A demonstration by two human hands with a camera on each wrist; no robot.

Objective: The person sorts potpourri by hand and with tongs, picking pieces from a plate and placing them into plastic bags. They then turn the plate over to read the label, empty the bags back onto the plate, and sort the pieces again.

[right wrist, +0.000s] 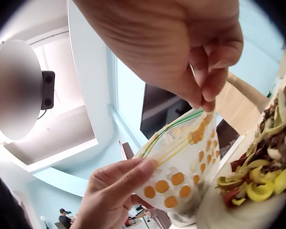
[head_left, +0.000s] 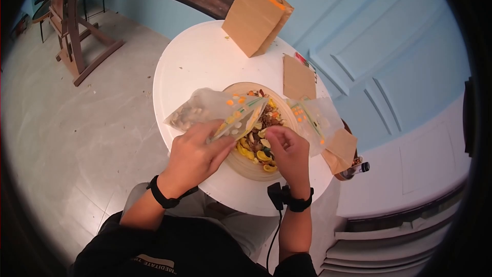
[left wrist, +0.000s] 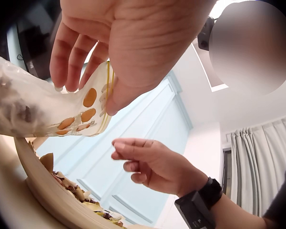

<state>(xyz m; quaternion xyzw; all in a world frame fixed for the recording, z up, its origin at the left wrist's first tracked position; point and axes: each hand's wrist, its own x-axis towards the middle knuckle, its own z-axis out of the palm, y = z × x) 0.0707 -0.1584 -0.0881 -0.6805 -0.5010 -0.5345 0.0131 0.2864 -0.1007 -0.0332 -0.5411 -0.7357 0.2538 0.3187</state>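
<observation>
My left hand (head_left: 193,155) grips a translucent zip bag (head_left: 202,103) with orange spots near its opening, thumb on one side in the right wrist view. Pale pieces lie inside the bag, which is tilted over the left part of a round wooden plate (head_left: 243,173). Dried yellow, brown and red pieces (right wrist: 260,183) are heaped on the plate. Over the heap, my right hand (head_left: 292,155) has its thumb and fingertips together, the other fingers curled; nothing shows between them in the left wrist view, where this hand (left wrist: 157,164) is apart from the bag (left wrist: 31,107).
A brown paper bag (head_left: 256,19) stands at the back of the round white table (head_left: 187,59). To the right are a flat brown packet (head_left: 299,77), a second zip bag (head_left: 324,118), another brown packet (head_left: 342,150) and a dark-capped bottle (head_left: 356,169) at the edge.
</observation>
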